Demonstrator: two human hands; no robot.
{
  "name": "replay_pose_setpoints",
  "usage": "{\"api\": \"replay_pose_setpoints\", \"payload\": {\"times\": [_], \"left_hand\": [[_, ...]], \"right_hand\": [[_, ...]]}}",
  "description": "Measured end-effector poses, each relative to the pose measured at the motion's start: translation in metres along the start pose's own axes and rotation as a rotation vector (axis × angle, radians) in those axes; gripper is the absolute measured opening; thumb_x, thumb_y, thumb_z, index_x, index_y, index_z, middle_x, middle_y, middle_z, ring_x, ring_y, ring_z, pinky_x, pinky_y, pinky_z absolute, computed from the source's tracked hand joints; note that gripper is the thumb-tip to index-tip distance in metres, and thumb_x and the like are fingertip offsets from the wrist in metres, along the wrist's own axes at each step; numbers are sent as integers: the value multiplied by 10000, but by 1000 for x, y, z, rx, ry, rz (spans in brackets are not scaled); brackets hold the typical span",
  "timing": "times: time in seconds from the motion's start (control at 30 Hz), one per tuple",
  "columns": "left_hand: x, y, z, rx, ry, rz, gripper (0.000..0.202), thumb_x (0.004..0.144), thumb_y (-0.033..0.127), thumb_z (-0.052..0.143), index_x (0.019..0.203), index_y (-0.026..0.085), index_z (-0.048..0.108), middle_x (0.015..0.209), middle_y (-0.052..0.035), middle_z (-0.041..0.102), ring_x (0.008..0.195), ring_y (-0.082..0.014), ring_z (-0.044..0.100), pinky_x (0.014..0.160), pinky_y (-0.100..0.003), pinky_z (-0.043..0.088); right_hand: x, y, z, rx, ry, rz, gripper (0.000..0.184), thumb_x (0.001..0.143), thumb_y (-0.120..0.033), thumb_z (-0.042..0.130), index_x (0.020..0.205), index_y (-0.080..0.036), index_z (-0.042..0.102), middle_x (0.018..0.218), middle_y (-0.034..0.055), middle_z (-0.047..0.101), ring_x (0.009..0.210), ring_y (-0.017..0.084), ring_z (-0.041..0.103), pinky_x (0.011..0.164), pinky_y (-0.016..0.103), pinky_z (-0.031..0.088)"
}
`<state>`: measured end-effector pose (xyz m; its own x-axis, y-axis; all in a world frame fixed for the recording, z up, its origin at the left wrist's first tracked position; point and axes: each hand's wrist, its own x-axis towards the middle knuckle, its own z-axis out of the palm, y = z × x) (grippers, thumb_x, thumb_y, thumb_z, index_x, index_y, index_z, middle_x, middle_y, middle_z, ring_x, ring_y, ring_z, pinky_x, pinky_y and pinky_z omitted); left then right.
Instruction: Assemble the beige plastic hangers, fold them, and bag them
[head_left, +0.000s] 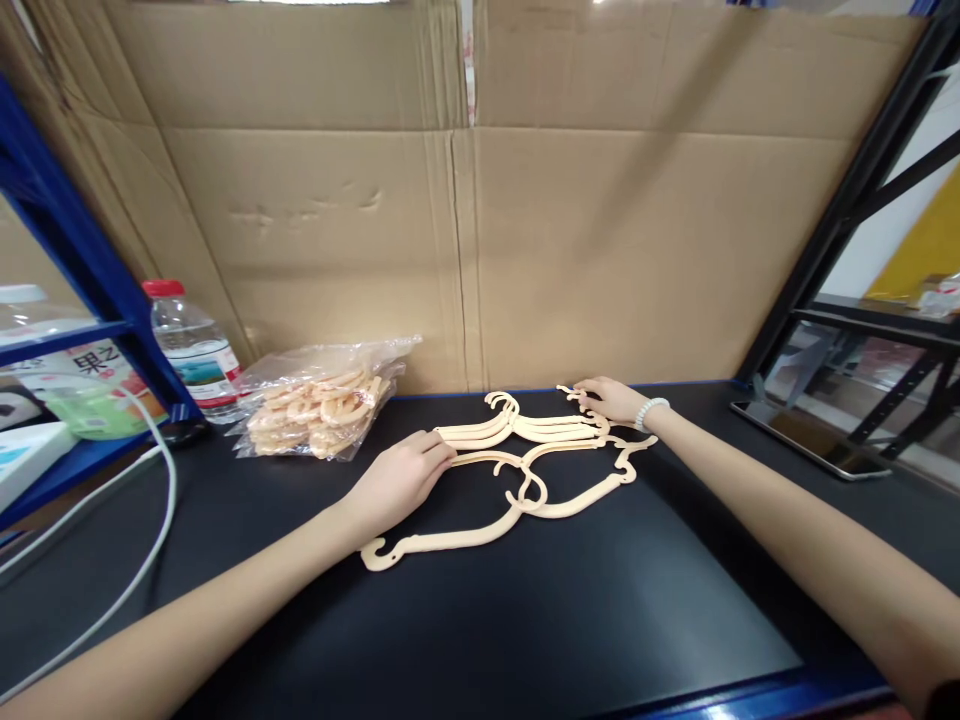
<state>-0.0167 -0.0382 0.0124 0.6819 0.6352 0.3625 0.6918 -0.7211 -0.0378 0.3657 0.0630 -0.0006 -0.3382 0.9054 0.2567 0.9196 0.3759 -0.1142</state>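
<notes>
Several pale cream folding clothes hangers point(480, 434) lie stacked on the black table, their hooks pointing toward the back wall. My left hand point(401, 480) is closed over the stack's left ends, its fingertips hidden beneath and behind them. At the opposite side, my right hand point(611, 400) wears a pale beaded bracelet and has its fingers curled round the right ends. Nearer to me lies a single cream hanger point(457, 540), spread wide, its hook overlapping the hanger behind it; neither hand appears to grip it.
A clear plastic bag point(322, 405) of cream plastic pieces lies at the back left, beside a red-capped water bottle point(193, 350). A white cable point(166, 500) curves over the left side. A flat tablet-like device point(810, 440) rests at the right. Cardboard point(637, 230) walls the back.
</notes>
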Motion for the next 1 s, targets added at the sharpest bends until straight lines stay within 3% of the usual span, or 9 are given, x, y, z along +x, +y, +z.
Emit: {"api": "replay_pose_setpoints", "payload": {"times": [0.23,0.37,0.53,0.67,0.77,0.83,0.87,0.93,1.0], "left_hand": [[-3,1,1,11,16,20,276,970,183,370,994,140,641,928,-101,639,866,-229,601,785,-363,513],[-4,3,0,3,31,22,274,965,180,373,976,155,646,924,-96,643,870,-220,604,791,-353,513],[-5,2,-1,-30,44,10,248,951,176,404,936,169,652,888,-85,650,856,-224,616,784,-356,518],[-4,7,-5,-86,96,-28,219,931,191,440,1076,163,602,995,-104,649,936,-249,619,829,-405,521],[-3,25,-12,-228,176,-81,373,911,255,502,1278,204,454,1150,-97,602,990,-219,612,870,-394,523],[-3,43,-19,-562,207,-151,481,860,295,588,1307,239,419,1185,-88,586,967,-212,623,844,-392,542],[-3,52,-22,-733,191,-174,516,848,295,602,1322,249,404,1216,-94,570,966,-209,628,825,-378,550],[-4,68,-26,-985,116,-225,478,872,304,569,1316,241,404,1049,-63,623,776,-160,644,711,-317,557],[-6,77,-29,-1074,57,-300,332,904,352,518,1199,201,502,777,-1,599,554,-108,547,531,-235,486]], "right_hand": [[11,-2,-2,-52,-13,41,221,946,-309,557,1108,-165,603,1134,76,613,958,193,617,834,395,530],[9,-10,-9,-30,107,23,185,949,-308,549,1053,-172,619,1109,67,621,957,185,609,852,393,514],[2,-30,-25,123,354,-12,194,922,-283,540,802,-164,637,946,91,633,953,227,591,873,408,474],[-8,-72,-40,333,538,-16,253,914,-377,512,788,-180,610,839,84,629,807,210,609,767,379,504],[-23,-120,-48,519,551,-45,296,932,-439,476,839,-181,588,795,57,658,722,165,639,677,320,538],[-37,-153,-51,651,515,-94,280,903,-448,523,820,-187,583,810,42,677,748,154,658,686,294,549],[-43,-167,-51,853,450,-134,245,862,-423,589,808,-184,585,817,43,680,765,162,662,693,300,550],[-54,-189,-51,1110,317,-155,215,804,-386,654,785,-185,583,793,30,671,753,164,660,691,306,550],[-59,-201,-49,1248,215,-136,194,768,-352,680,769,-185,581,768,15,652,729,156,650,681,302,546]]}}
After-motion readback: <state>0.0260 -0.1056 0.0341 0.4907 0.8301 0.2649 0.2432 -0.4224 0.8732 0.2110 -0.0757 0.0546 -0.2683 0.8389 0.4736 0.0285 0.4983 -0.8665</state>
